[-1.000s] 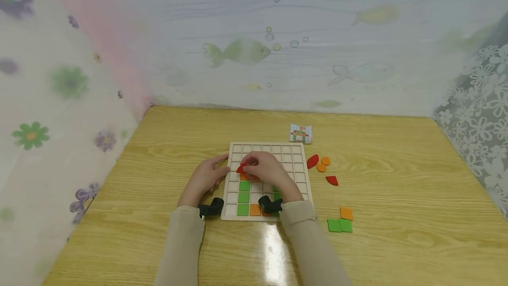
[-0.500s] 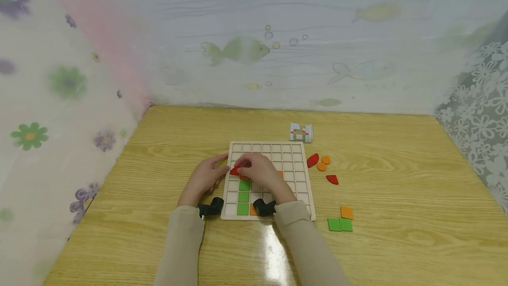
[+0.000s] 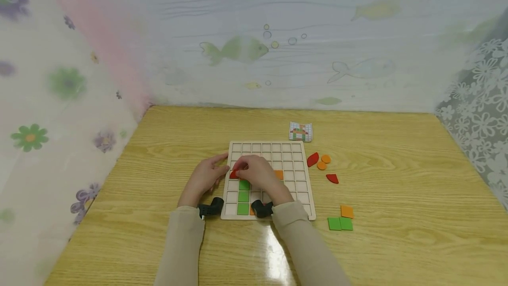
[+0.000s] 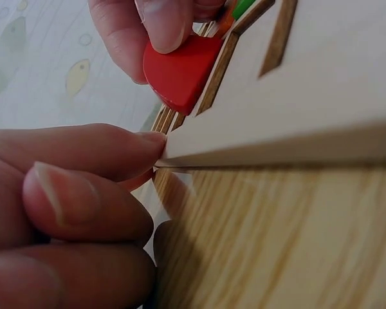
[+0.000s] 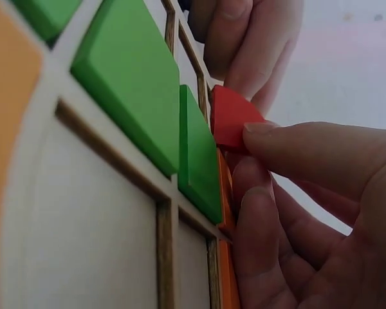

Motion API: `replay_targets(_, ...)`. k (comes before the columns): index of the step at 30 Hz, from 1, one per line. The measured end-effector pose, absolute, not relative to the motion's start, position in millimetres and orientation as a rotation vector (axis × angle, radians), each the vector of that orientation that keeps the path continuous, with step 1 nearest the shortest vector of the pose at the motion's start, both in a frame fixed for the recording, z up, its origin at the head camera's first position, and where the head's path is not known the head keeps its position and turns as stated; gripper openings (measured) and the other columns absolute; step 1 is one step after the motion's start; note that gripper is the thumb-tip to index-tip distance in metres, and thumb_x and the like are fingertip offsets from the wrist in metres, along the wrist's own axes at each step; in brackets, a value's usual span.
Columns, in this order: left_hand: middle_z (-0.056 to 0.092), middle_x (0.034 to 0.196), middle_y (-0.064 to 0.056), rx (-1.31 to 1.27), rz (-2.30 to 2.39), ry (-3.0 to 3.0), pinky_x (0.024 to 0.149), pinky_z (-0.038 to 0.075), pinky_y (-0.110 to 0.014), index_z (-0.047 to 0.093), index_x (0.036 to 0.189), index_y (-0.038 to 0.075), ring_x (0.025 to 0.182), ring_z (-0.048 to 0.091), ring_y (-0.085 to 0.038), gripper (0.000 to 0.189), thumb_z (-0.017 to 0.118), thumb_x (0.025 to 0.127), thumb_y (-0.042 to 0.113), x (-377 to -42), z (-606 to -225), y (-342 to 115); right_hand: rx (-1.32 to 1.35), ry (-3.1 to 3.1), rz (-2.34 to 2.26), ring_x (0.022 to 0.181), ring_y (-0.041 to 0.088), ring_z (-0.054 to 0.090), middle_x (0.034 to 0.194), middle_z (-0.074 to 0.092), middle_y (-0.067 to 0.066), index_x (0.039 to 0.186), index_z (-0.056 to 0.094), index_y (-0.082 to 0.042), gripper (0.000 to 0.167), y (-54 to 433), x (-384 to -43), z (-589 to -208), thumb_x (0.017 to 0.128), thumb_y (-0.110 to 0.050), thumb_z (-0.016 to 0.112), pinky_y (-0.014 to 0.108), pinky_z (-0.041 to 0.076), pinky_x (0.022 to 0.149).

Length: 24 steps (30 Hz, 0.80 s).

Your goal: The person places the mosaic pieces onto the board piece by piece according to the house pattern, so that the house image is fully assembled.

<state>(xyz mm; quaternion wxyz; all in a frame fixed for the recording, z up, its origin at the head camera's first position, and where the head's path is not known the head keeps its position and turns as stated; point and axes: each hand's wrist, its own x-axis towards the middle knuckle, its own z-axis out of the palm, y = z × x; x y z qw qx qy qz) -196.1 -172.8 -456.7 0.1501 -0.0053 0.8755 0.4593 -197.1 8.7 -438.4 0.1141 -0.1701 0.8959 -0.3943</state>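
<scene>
A square wooden grid board (image 3: 301, 186) lies on the table. My right hand (image 3: 257, 173) is over its left part and pinches a red quarter-circle piece (image 5: 230, 119) between thumb and fingers. In the left wrist view the red piece (image 4: 180, 74) sits tilted at a cell near the board's left edge; whether it lies fully in the recess I cannot tell. My left hand (image 3: 205, 175) rests beside the board, its thumb and index finger touching the left edge. Green squares (image 3: 243, 197) fill cells in one column. An orange square (image 3: 279, 174) shows right of my right hand, which hides other cells.
Right of the board lie a red leaf-shaped piece or pair (image 3: 313, 159), orange discs (image 3: 326, 159) and a red quarter-circle (image 3: 332, 178). Nearer are an orange square (image 3: 347, 211) and green squares (image 3: 334, 223). A printed pattern card (image 3: 300, 132) lies behind the board.
My right hand has moved left with the red quarter-circle, then slightly nearer and down to the leftmost column. The left hand stays at the board's edge.
</scene>
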Motion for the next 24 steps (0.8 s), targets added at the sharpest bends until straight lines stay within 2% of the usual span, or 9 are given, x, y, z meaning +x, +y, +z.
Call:
replay_targets(16, 0.045, 0.048, -0.004, -0.009, 1.353, 2.502, 0.034, 0.036, -0.029, 0.046, 0.129, 0.033, 0.033, 0.034, -0.013, 0.043, 0.057, 0.087, 0.031, -197.4, -456.2, -172.3, -0.517, 2.710, -1.085, 0.070, 0.011, 0.049, 0.078, 0.053, -0.006, 0.090, 0.067, -0.017, 0.009, 4.6, -192.7, -434.8, 0.083, -0.014, 0.063, 0.027, 0.041, 0.062)
replay_targets(24, 0.046, 0.048, -0.004, -0.031, 1.345, 2.496, 0.033, 0.036, -0.029, 0.047, 0.128, 0.035, 0.033, 0.034, -0.014, 0.042, 0.057, 0.087, 0.033, -195.8, -456.0, -172.6, -0.473, 2.673, -1.170, 0.074, 0.011, 0.050, 0.079, 0.055, -0.007, 0.093, 0.066, -0.018, 0.011, 6.4, -195.2, -438.1, 0.085, -0.023, 0.060, 0.027, 0.042, 0.065)
